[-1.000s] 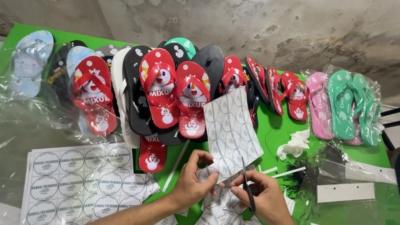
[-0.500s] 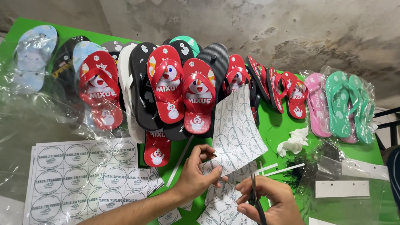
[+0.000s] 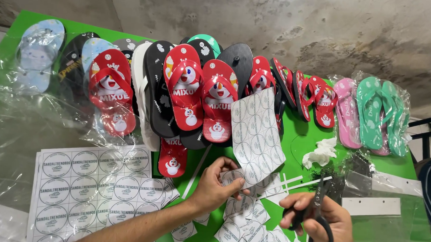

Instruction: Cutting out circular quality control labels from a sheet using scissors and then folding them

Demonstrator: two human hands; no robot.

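My left hand (image 3: 215,185) pinches the lower corner of a white sheet of round printed stickers (image 3: 256,134), which stands up from the green table (image 3: 318,174). A little to the right, my right hand (image 3: 324,220) grips black scissors (image 3: 317,210), blades pointing up and away from the sheet. Several cut-out sticker squares (image 3: 247,229) lie below and between the hands. A stack of uncut sticker sheets (image 3: 91,186) lies flat at the lower left.
A row of flip-flops lines the back of the table: red cartoon pairs (image 3: 197,94), black ones (image 3: 157,92), a pink pair (image 3: 345,111) and a green pair (image 3: 380,115) in clear bags. Crumpled white paper (image 3: 321,152) and clear plastic bags (image 3: 19,128) lie about.
My right hand with the scissors has drawn away to the right of the sticker sheet. My left hand still holds the sheet, now raised slightly higher.
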